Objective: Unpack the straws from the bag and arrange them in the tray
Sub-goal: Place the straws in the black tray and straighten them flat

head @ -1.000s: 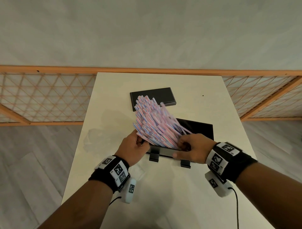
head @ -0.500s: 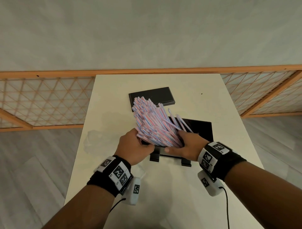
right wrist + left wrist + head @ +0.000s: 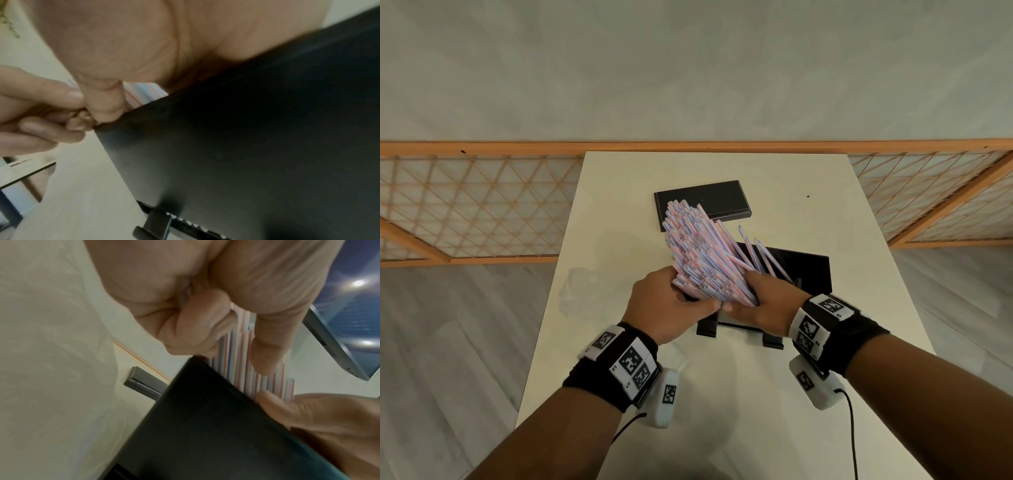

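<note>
A thick bundle of pink-and-blue striped straws (image 3: 702, 253) leans up and away to the left, its lower ends over the near edge of the black tray (image 3: 811, 270). My left hand (image 3: 671, 301) grips the bundle's lower left side, and my right hand (image 3: 763, 298) grips its lower right side; the two thumbs meet in front. A few loose straws (image 3: 767, 257) lean into the tray on the right. In the left wrist view, fingers (image 3: 197, 331) curl round the straws (image 3: 238, 356) above the tray wall (image 3: 205, 418). In the right wrist view, the straws (image 3: 144, 92) show behind the thumb.
A flat black lid (image 3: 705, 200) lies behind the tray at the middle of the white table (image 3: 859, 342). A crumpled clear bag (image 3: 582, 287) lies on the table's left side. The tray stands on two black feet (image 3: 707, 329). A wooden lattice rail (image 3: 482, 205) runs behind the table.
Both hands have closed in on the bundle until the thumbs meet. The fanned straws are gathered tighter, and a few have slipped loose to the right.
</note>
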A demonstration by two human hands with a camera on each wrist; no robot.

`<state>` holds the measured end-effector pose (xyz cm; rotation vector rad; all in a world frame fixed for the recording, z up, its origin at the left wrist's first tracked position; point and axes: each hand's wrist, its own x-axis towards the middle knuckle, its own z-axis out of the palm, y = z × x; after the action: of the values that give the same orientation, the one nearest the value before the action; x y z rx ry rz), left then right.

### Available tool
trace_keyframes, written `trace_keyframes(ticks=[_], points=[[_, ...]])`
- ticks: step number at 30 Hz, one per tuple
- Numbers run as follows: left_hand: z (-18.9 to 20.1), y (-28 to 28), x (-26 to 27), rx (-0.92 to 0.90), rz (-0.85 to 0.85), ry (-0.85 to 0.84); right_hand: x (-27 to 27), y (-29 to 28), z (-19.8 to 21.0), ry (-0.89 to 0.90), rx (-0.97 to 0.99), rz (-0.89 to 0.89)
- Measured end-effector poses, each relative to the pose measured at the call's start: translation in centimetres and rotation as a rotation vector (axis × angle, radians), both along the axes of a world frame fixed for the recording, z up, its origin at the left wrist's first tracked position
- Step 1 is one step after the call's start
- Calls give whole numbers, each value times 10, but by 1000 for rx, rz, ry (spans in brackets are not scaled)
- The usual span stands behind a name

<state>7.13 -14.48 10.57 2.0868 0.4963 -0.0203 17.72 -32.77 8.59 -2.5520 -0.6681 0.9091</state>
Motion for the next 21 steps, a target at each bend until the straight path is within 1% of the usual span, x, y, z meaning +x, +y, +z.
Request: trace_keyframes(ticks=[2, 5, 8, 13, 15, 17, 18, 21], points=[[7, -6, 1, -32, 15, -3, 0, 2, -11, -11, 56, -2], [15, -20, 3, -156, 88, 22, -3, 8, -10, -37, 70, 14], [19, -30, 8, -220, 152, 15, -5, 13, -4, -75, 99, -4], [18, -37, 16, -405, 297, -76, -2, 15, 19, -251, 157, 6], [14, -36, 16, -427, 290, -82, 1, 12, 24, -314, 142, 16], [8, -31, 12, -370, 233, -83, 2, 5, 25, -361, 98, 20], [6, -27, 10, -290, 199, -90, 2, 1, 24, -371, 81, 11], [-3, -14, 0, 65, 138, -166, 0, -15, 25, -324, 84, -66]])
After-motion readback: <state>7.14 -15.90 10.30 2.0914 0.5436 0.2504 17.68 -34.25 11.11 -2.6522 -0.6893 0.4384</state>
